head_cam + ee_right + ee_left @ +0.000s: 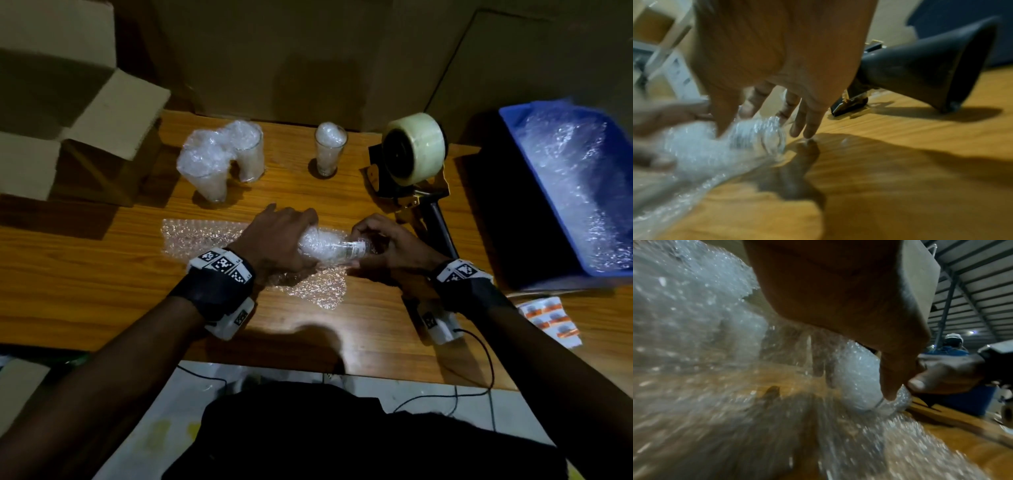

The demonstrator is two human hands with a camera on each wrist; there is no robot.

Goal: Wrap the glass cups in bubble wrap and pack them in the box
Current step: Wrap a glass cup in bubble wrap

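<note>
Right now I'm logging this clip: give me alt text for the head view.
Both hands hold a glass cup lying on a bubble wrap sheet on a wooden table: left hand over its stuffed end, right hand at its base. Behind stand three stuffed cups, a tape dispenser and an open cardboard box.

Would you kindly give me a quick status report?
Both hands, left hand and right hand, hold glass cup lying on bubble wrap sheet. Nothing blocking.
</note>
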